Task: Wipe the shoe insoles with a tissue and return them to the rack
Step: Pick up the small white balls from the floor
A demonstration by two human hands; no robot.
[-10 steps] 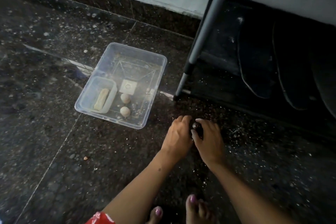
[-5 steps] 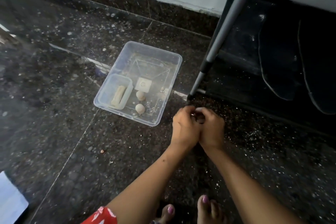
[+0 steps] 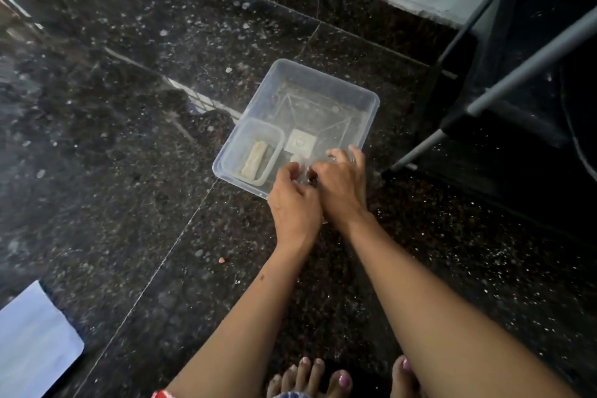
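Your left hand [image 3: 295,203] and right hand [image 3: 342,186] have moved from the floor to over the clear tub [image 3: 323,87]; fingers curled together, contents can't tell. Insole [image 3: 581,126] on the rack [image 3: 523,68].

A clear rectangular plastic tub [image 3: 365,103] sits before you on the dark speckled stone floor [image 3: 113,155], near the far wall's black skirting [image 3: 355,26]. Inside it, at the left, rests a smaller clear plastic container [image 3: 240,147] holding a pale cream stick-shaped piece [image 3: 255,160]; a small white square tile [image 3: 301,142] lies just right of it. A pale blue sheet [image 3: 32,342] lies at your near left, and a tiny pinkish crumb [image 3: 221,259] dots the floor.
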